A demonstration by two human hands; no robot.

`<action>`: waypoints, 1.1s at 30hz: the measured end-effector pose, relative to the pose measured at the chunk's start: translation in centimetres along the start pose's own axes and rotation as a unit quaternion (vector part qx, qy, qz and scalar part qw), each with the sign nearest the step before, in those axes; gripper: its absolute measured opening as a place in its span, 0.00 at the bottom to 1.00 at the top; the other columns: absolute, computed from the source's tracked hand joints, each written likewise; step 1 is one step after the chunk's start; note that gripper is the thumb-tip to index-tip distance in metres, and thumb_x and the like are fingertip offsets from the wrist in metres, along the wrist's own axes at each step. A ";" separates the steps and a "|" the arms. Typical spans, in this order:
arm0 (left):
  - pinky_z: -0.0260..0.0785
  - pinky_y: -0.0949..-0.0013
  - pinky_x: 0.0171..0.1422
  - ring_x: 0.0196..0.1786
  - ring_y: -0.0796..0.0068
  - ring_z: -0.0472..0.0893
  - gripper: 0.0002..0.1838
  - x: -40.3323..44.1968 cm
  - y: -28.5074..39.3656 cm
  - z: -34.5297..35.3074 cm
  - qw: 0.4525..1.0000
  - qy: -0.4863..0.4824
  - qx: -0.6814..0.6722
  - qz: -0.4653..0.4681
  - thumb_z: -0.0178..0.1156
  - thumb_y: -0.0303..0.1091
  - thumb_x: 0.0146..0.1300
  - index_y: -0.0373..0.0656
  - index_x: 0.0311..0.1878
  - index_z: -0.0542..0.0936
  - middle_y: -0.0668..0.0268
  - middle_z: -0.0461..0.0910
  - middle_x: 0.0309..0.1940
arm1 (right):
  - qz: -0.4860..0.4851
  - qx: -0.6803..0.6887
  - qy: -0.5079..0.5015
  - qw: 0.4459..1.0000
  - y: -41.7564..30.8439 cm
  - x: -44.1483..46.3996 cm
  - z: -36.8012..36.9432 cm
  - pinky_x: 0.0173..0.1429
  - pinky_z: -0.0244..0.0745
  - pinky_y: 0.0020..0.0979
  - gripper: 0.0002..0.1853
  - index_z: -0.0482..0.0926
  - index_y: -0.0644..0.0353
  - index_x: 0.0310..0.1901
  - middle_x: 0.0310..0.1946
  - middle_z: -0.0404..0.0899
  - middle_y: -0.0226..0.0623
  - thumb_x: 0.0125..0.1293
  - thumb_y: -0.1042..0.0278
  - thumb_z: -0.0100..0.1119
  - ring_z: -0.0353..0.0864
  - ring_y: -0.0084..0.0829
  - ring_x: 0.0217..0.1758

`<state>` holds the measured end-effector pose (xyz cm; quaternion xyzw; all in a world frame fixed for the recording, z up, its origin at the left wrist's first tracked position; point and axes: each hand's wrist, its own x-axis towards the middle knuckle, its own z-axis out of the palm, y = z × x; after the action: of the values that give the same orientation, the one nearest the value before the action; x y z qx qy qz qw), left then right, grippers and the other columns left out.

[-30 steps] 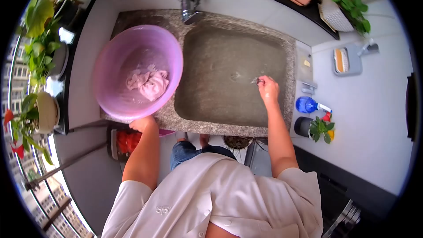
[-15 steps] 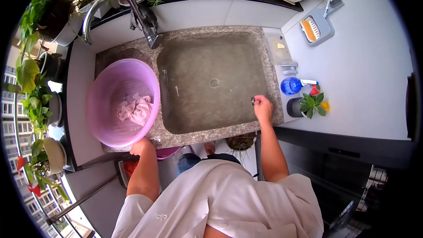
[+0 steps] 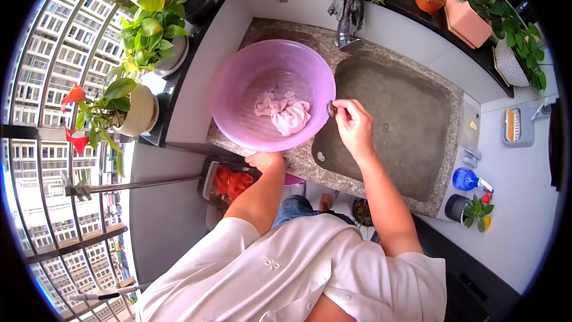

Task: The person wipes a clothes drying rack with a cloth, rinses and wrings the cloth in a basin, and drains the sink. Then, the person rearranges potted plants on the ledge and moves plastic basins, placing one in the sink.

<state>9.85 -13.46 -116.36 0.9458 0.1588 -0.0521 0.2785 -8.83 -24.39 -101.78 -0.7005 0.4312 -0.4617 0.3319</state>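
A round purple basin (image 3: 232, 92) stands on the stone ledge at the left of the sink (image 3: 411, 137). Crumpled pink cloth (image 3: 289, 116) lies on its bottom. My left hand (image 3: 265, 160) is at the basin's near rim, its fingers partly hidden under the edge. Beside the basin's right rim, above the sink's left side, my right hand (image 3: 353, 120) pinches a small dark round object (image 3: 331, 108). The faucet (image 3: 345, 33) points down behind the sink.
Potted plants line the left and back ledges. A blue spray bottle (image 3: 465, 179), a small potted plant (image 3: 475, 211) and a grey soap dish (image 3: 519, 126) sit at the right. A crate with red cloth (image 3: 232, 183) is below the basin at the left.
My right hand has moved left across the sink to the basin's rim, carrying the small dark object. My left hand stays at the basin's near rim. The view has turned left.
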 end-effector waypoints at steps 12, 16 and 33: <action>0.78 0.44 0.50 0.48 0.43 0.83 0.26 1.8 -2.1 2.6 0.993 -0.091 0.071 0.025 0.56 0.44 0.65 0.38 0.59 0.63 0.48 0.76 0.50 | 0.095 -0.135 -0.092 0.982 1.6 -10.0 2.7 0.45 0.78 0.44 0.06 0.83 0.56 0.34 0.34 0.82 0.44 0.55 0.75 0.61 0.82 0.46 0.39; 0.78 0.44 0.50 0.48 0.43 0.83 0.26 2.4 -2.0 4.0 0.979 -0.166 0.093 0.075 0.55 0.46 0.65 0.37 0.58 0.65 0.48 0.77 0.49 | -0.015 -0.152 -0.114 0.982 2.5 -14.3 9.2 0.47 0.78 0.42 0.08 0.82 0.57 0.38 0.34 0.79 0.39 0.57 0.77 0.58 0.81 0.44 0.41; 0.77 0.43 0.49 0.46 0.43 0.84 0.26 -0.9 -0.3 0.7 0.994 -0.065 0.075 0.046 0.51 0.52 0.67 0.36 0.54 0.70 0.48 0.80 0.45 | 0.351 -0.097 0.634 0.682 12.6 -24.0 -17.7 0.51 0.71 0.34 0.33 0.69 0.62 0.48 0.41 0.70 0.34 0.53 0.52 0.79 0.69 0.29 0.43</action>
<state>8.95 -13.86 -116.90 0.9649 0.0927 -0.1122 0.2184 -34.00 -8.86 -115.09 -0.0658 0.7954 -0.6007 0.0471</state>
